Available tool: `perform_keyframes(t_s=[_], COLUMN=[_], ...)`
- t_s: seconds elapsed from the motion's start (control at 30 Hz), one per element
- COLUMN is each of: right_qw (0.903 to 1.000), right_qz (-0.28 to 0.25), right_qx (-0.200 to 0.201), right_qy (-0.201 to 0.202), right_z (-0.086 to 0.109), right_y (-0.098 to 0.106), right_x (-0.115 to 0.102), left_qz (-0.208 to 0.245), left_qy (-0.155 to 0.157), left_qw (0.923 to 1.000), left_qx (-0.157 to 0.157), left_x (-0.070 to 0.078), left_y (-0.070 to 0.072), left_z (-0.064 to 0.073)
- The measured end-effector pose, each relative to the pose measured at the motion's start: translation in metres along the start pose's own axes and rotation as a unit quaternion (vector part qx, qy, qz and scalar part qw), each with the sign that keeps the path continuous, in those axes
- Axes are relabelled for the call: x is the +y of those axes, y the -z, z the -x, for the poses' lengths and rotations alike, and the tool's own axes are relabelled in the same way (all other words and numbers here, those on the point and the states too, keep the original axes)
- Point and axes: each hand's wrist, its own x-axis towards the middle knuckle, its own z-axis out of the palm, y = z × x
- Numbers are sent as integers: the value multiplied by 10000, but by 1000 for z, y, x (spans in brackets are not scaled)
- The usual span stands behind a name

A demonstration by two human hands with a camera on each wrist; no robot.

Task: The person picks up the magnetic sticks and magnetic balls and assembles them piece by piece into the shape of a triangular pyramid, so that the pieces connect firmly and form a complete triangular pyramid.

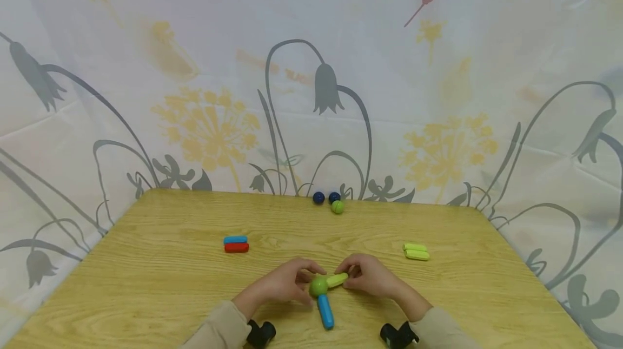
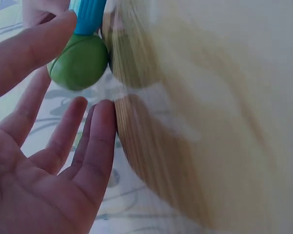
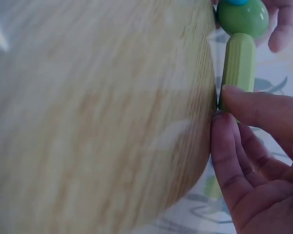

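Note:
A green ball (image 1: pixel 318 286) lies near the table's front, with a blue stick (image 1: pixel 325 312) joined on the near side and a yellow-green stick (image 1: pixel 337 280) joined on its right. My left hand (image 1: pixel 287 282) is spread around the ball's left side. In the left wrist view its thumb (image 2: pixel 34 51) overlaps the ball near the blue stick, while the other fingers stay extended below, apart from the ball. With thumb and fingertips, my right hand (image 1: pixel 367 276) pinches the outer end of the yellow-green stick, just at the tabletop.
On the wooden table (image 1: pixel 160 278), a blue stick (image 1: pixel 236 239) and a red stick (image 1: pixel 236 248) lie together at left. Two yellow-green sticks (image 1: pixel 416 255) lie at right. Two dark blue balls (image 1: pixel 318 198) and a green ball (image 1: pixel 337 207) sit at the back edge, before a flower-patterned curtain (image 1: pixel 311 138).

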Motion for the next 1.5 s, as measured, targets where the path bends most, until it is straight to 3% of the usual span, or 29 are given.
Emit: perform_keyframes(t_s=[0.27, 0.4, 0.77, 1.17, 1.5], right_qw=[9981, 9955, 9938, 9843, 9726], right_qz=[-535, -808, -181, -362, -133], right_qx=[-140, 39, 952, 1555, 2137], right_qy=[-266, -496, -544, -750, -909], right_z=[-4, -8, -37, -72, -99], right_y=[2, 9, 26, 33, 42], right_x=[2, 9, 24, 31, 42], left_qz=[85, -52, -251, -354, -265], left_qy=[120, 80, -57, -50, -28], left_qw=[9999, 9999, 9996, 9993, 9994], left_qx=[17, -72, -89, -130, -211], left_x=[-1, -2, -4, -3, -2], left_y=[-3, -3, -4, -2, -3], left_z=[-5, -7, -7, -6, -7])
